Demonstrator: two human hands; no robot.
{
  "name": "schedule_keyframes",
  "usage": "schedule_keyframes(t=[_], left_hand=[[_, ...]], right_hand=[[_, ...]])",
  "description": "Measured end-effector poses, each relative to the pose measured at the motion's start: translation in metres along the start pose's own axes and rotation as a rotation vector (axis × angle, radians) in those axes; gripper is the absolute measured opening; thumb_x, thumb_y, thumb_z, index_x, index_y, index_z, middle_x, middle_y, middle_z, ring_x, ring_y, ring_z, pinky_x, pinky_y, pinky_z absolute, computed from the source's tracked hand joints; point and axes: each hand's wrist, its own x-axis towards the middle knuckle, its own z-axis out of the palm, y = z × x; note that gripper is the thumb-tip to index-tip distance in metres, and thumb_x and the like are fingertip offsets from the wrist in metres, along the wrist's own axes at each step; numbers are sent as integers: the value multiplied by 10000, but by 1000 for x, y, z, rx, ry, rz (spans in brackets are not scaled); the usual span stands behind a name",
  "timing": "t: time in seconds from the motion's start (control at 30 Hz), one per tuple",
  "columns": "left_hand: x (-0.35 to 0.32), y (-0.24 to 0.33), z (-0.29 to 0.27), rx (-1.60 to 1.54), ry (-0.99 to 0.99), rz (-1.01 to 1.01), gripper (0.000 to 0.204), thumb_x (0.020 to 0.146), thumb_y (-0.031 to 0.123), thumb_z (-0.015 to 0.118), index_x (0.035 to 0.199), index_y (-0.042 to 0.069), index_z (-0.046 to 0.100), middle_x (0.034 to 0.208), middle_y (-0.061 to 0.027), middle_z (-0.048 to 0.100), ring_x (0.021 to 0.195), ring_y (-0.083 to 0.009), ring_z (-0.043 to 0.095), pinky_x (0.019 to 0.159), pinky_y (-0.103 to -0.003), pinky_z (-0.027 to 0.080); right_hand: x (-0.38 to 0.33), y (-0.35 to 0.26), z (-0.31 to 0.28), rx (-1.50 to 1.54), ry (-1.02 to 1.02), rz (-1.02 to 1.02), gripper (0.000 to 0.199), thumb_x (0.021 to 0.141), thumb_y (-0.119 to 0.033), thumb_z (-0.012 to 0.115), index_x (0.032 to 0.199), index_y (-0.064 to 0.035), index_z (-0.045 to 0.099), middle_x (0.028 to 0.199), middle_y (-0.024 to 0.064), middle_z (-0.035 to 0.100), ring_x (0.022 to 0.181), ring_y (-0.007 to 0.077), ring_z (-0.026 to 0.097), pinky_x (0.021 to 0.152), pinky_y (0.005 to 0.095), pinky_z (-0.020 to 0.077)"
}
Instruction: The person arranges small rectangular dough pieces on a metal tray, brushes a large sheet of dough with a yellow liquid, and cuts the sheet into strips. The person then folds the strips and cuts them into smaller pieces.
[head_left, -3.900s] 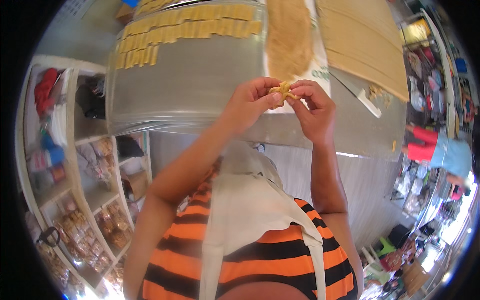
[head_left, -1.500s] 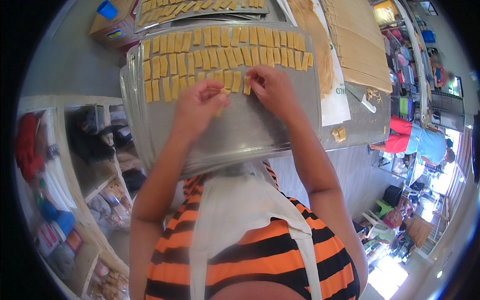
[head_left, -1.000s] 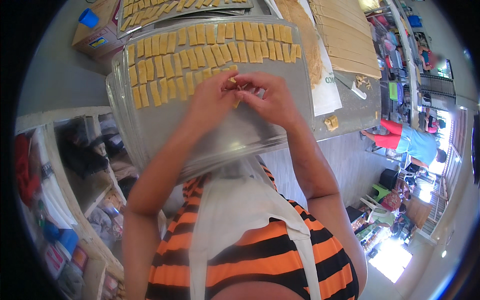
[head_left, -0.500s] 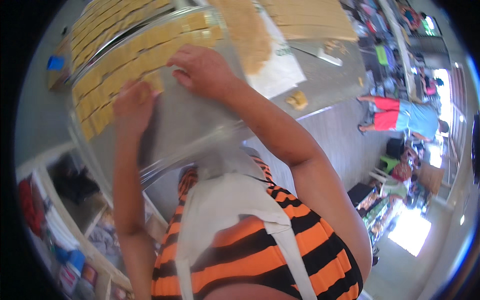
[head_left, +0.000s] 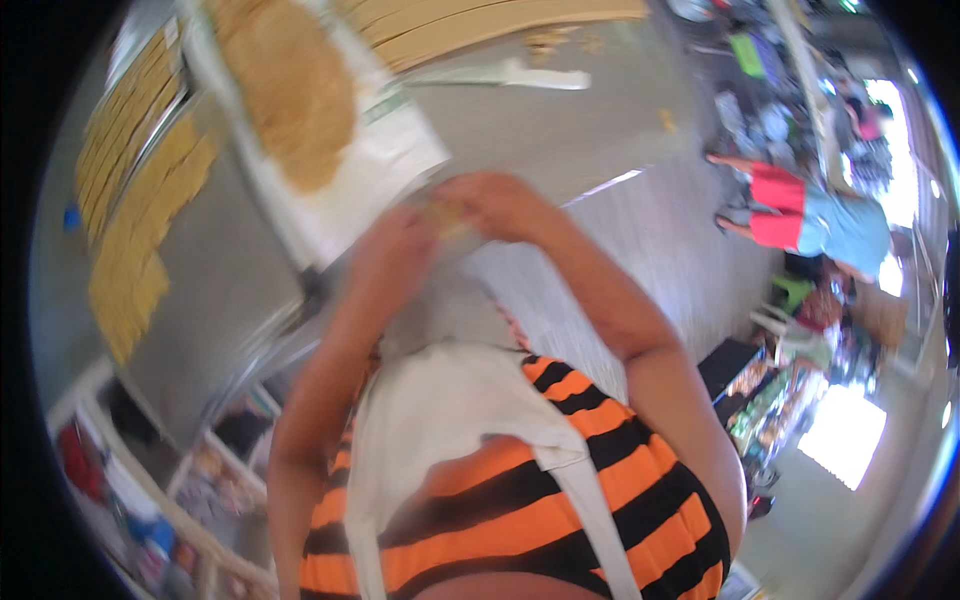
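Close to my body, at the near edge of the table, my two hands meet around a small yellow dough lump [head_left: 447, 217]. My left hand [head_left: 393, 250] closes on it from one side, blurred by motion. From the other side, the bent fingers of my right hand [head_left: 497, 205] grip it. To the left lies a metal tray [head_left: 215, 235] with rows of flat yellow dough pieces [head_left: 140, 260] along its far left part. Beside my hands, a white sheet [head_left: 390, 165] carries a spread of tan crumbs [head_left: 290, 95].
A knife [head_left: 510, 75] with a white handle lies on the grey table [head_left: 560, 130]. Beyond it is a large tan cut slab [head_left: 500, 20]. Another tray of cut rows [head_left: 130, 125] sits at far left. Shelves [head_left: 190, 470] stand below left; a person [head_left: 810, 215] is off to the right.
Both hands have left the tray and moved right, coming together in front of me. The dough lump that lay by the table edge is now between them. My view has shifted right.
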Motion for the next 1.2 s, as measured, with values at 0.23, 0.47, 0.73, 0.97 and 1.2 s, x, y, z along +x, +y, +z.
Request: schedule_keyframes(t=[0.23,0.47,0.73,0.97,1.2], left_hand=[[26,11,25,126,-9,-72,223,816,151,738,1029,88,716,990,-112,642,933,-330,635,781,-446,517],[20,7,25,56,-72,-52,187,841,147,726,1012,73,706,1002,-129,646,919,-344,626,802,-452,507],[0,9,-40,-699,406,-286,363,1010,121,566,1337,-37,574,1265,-123,646,1169,-205,610,979,-304,491],[-35,-38,-105,-1303,490,-445,265,984,154,624,1214,23,610,1101,-49,682,997,-121,649,862,-286,520],[-134,-127,-184,-1269,781,-560,249,960,122,648,1189,32,606,1085,-49,671,950,-122,651,844,-286,524]], right_hand=[[19,-2,5,240,66,243,328,691,-181,816,948,-59,653,885,171,670,915,382,648,780,471,504],[1,-10,-37,334,161,129,200,691,-96,697,878,-61,634,838,159,666,835,382,645,695,483,485],[49,-73,-72,504,368,-101,169,764,-55,701,926,-18,673,890,140,680,781,268,673,690,368,538],[133,-157,-17,478,507,-195,178,792,26,736,952,-47,706,1016,107,701,834,216,692,735,310,554],[201,-238,41,702,-59,-279,196,784,42,736,947,-45,670,953,97,702,875,191,671,741,294,518]])
